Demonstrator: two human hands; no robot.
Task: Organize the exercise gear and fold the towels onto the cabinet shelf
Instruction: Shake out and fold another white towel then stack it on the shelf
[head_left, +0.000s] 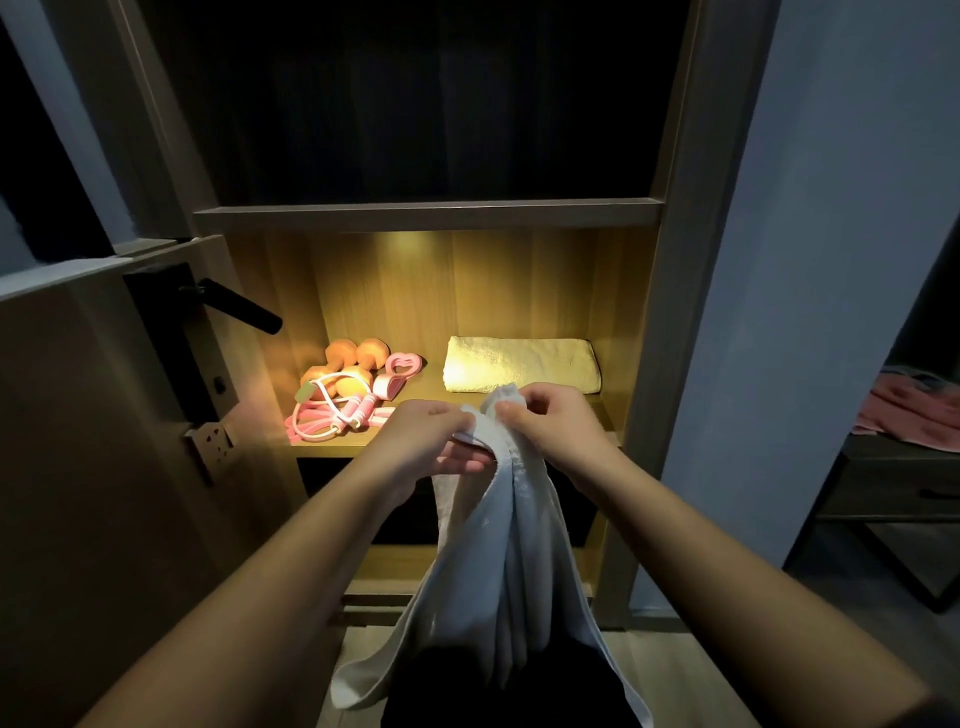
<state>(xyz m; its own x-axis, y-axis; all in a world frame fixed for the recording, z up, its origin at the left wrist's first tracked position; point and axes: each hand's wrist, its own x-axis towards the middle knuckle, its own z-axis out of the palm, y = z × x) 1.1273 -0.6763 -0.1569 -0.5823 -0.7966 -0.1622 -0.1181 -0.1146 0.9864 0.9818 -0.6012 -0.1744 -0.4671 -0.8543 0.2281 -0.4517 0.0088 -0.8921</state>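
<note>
While a black door handle (234, 306) is seen at the far left, the lit shelf (608, 413) is taken up at its left end by 2 orange dumbbells (358, 364). A pink jump rope (332, 415) is coiled at the front left corner, lying against them. A pink heart-shaped ring (402, 366) is set just beside them on the right.

In front of the shelf's front edge, a white towel (509, 545) is held up and hangs down unfolded. The grip of the left hand (431, 441) is pinched on its upper edge, thumb above and fingers beneath. The grip of the right hand (550, 426) is pinched on the top corner with curled fingers.

A folded towel (519, 371) is laid flat at the shelf's right end, behind the right hand. A pink cloth (914, 415) is draped over a dark side table (893, 499) at the far right.
</note>
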